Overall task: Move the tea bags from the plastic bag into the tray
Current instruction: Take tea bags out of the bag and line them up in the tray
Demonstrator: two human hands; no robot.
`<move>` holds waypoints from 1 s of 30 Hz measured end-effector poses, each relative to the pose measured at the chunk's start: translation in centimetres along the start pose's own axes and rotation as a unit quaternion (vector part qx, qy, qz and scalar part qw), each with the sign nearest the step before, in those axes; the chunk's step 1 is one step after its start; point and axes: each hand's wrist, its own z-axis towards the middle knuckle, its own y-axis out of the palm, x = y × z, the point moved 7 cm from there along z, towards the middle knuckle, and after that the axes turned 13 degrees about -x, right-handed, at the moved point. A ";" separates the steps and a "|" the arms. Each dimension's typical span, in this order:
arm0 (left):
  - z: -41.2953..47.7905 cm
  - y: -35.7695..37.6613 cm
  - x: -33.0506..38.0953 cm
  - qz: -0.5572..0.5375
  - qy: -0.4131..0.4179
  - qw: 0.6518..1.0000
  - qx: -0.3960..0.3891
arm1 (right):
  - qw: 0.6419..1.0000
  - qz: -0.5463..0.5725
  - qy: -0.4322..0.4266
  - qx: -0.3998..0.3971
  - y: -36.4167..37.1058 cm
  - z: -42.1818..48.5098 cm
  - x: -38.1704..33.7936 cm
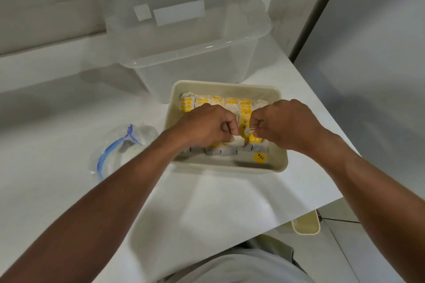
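Note:
A cream tray [274,163] sits on the white table, filled with rows of white tea bags with yellow tags [208,101]. A loose yellow tag [259,157] lies at the tray's near right corner. Both hands hover over the tray's middle. My left hand [207,125] and my right hand [282,123] are fisted, each pinching an end of a thin white tea bag string [247,131] stretched between them. To the left of the tray lies the clear plastic bag [119,147] with a blue zip edge; something pale shows inside it.
A large clear plastic storage box [184,37] stands behind the tray. The table's right edge runs diagonally close to the tray. Below that edge, a cream container [305,224] sits on the floor. A grey wall panel rises at the right.

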 end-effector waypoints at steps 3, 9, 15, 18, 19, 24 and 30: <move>0.3 1.1 0.7 -0.009 0.012 0.998 -0.059 | 0.997 0.021 -0.019 -0.078 1.4 -0.1 -0.2; 2.5 2.0 0.8 0.010 -0.004 0.997 -0.072 | 0.990 -0.107 -0.023 -0.090 2.4 1.3 -0.9; 4.8 2.3 0.3 0.052 -0.011 0.998 -0.046 | 0.974 -0.220 0.008 -0.049 2.9 2.3 -0.8; 5.5 2.0 0.1 0.065 -0.003 0.997 -0.042 | 0.970 -0.241 0.022 -0.020 2.9 2.6 -0.4; 5.6 1.9 0.0 0.069 -0.004 0.997 -0.039 | 0.970 -0.243 0.026 -0.012 2.9 2.7 -0.3; 5.9 2.1 -0.3 0.071 0.006 0.997 -0.016 | 0.967 -0.255 0.026 -0.006 3.2 2.8 -0.2; 5.5 1.6 -0.1 0.083 0.013 0.996 0.003 | 0.977 -0.211 0.033 -0.010 3.0 2.9 0.1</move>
